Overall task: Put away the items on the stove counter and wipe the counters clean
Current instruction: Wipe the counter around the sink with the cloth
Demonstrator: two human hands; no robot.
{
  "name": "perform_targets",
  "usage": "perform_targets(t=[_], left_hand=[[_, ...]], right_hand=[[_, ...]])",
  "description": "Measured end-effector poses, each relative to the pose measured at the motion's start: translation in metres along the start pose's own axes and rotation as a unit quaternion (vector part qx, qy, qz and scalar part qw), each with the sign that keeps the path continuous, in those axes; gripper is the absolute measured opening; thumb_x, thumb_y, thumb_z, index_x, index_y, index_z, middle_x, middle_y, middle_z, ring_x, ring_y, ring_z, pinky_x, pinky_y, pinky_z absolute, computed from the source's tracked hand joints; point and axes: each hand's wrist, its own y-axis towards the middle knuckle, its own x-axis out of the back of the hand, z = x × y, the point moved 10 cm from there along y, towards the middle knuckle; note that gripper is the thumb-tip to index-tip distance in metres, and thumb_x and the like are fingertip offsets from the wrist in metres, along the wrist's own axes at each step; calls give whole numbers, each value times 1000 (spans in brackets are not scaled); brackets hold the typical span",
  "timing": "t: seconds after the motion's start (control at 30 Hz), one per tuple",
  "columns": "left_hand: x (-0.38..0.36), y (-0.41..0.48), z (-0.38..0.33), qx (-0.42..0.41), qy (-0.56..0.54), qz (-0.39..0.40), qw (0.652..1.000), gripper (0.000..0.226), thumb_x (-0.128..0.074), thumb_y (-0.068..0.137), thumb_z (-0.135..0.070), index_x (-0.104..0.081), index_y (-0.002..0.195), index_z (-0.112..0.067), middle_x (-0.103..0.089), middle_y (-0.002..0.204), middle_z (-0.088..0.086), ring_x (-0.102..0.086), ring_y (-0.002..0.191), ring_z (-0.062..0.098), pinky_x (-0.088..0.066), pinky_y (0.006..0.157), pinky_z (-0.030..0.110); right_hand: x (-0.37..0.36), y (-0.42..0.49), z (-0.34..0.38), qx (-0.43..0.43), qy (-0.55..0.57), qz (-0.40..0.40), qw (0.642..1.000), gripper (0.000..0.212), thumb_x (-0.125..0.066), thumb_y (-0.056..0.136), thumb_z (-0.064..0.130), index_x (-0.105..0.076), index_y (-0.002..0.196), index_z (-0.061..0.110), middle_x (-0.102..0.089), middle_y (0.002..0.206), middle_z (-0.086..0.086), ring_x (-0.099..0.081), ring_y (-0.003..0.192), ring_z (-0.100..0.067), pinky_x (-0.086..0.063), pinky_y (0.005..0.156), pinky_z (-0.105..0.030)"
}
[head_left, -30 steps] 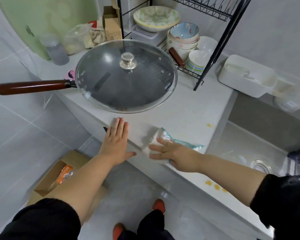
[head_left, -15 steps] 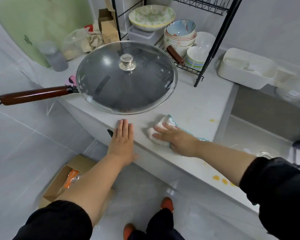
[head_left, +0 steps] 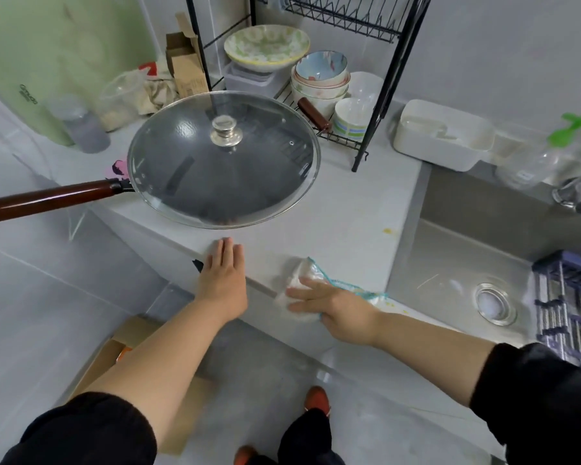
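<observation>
A white cloth [head_left: 303,275] with a teal edge lies at the front edge of the pale stone counter [head_left: 356,209]. My right hand [head_left: 336,305] presses flat on the cloth with straight fingers. My left hand [head_left: 222,280] rests flat on the counter's front edge, just left of the cloth, fingers straight and together. Behind my hands sits a dark wok [head_left: 222,162] under a glass lid with a metal knob [head_left: 226,130]; its brown handle [head_left: 47,199] sticks out left past the counter. A small yellow stain [head_left: 389,231] marks the counter near the sink.
A black dish rack [head_left: 373,105] with bowls stands behind the wok. A white box [head_left: 440,135] sits right of it. The steel sink [head_left: 457,263] is at right, with a purple rack [head_left: 571,303]. A cardboard box [head_left: 128,357] lies on the floor below.
My right hand has slid the cloth back toward the counter's front edge after pushing it farther onto the counter. My left hand stays on the edge.
</observation>
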Motion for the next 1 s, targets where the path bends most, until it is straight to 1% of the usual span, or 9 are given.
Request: perform_targets(t=[0.13, 0.23, 0.3, 0.37, 0.47, 0.57, 0.63, 0.87, 1.0], left_hand=[[25, 10, -34, -63, -12, -91, 994, 57, -34, 98, -18, -12, 150, -14, 5, 159, 8, 8, 146, 23, -4, 118, 40], [31, 29, -69, -120, -36, -122, 984, 54, -24, 99, -29, -19, 150, -14, -4, 160, 6, 2, 147, 20, -7, 119, 39], [32, 42, -86, -130, -65, -124, 981, 70, -8, 88, -44, -27, 148, -12, -14, 158, 7, -4, 147, 21, -11, 118, 40], [25, 57, -99, -138, -65, -112, 982, 83, -1, 80, -48, -33, 146, -10, -20, 157, 8, -11, 146, 24, -17, 117, 43], [20, 61, -105, -151, -51, -136, 978, 64, -25, 87, -42, -56, 129, -6, -49, 141, 12, -41, 134, 28, -37, 107, 45], [20, 61, -102, -149, -61, -171, 972, 54, -36, 85, -35, -59, 125, -7, -54, 136, 11, -49, 127, 27, -25, 107, 39], [20, 61, -103, -153, -61, -181, 970, 55, -35, 86, -33, -56, 129, -6, -51, 139, 12, -46, 130, 28, -21, 107, 39], [20, 62, -103, -153, -62, -182, 969, 55, -34, 86, -29, -52, 132, -5, -46, 143, 12, -39, 135, 27, -19, 110, 38], [20, 63, -102, -153, -70, -186, 968, 54, -34, 86, -26, -53, 132, -5, -46, 143, 12, -37, 135, 26, -20, 110, 38]], right_hand=[[67, -1, -13, -162, 204, -103, 960, 66, -29, 75, -24, -63, 119, 11, -46, 130, 12, -38, 127, -1, -27, 99, 0], [138, -23, -50, -221, 284, -213, 908, 65, -27, 80, -25, -65, 113, 16, -53, 127, 8, -41, 126, -1, -37, 93, -2], [181, -35, -84, -248, 225, -275, 901, 58, -36, 87, -16, -66, 108, 28, -54, 131, 8, -43, 126, 0, -38, 102, -13], [217, -42, -121, -268, 145, -305, 902, 61, -35, 87, -13, -62, 112, 36, -49, 136, 10, -44, 125, -1, -38, 94, -5], [224, -23, -174, -307, 38, -245, 919, 55, -33, 89, -8, -54, 129, 24, -39, 144, 5, -38, 133, -14, -32, 98, -10], [173, 22, -200, -319, -97, -126, 934, 55, -35, 88, 13, -38, 142, 19, -28, 152, 1, -22, 140, -28, -18, 114, -38], [152, 35, -192, -296, -130, -140, 936, 58, -39, 83, 10, -40, 140, 17, -27, 152, -2, -18, 139, -32, -17, 113, -45], [90, -11, -148, -4, -237, 68, 969, 70, -33, 79, 8, -29, 147, 24, -13, 157, 2, -9, 145, -30, -13, 113, -49], [144, 35, -184, -77, -244, -9, 967, 68, -25, 76, 20, -37, 143, 17, -27, 153, -10, -24, 139, -39, -28, 105, -57]])
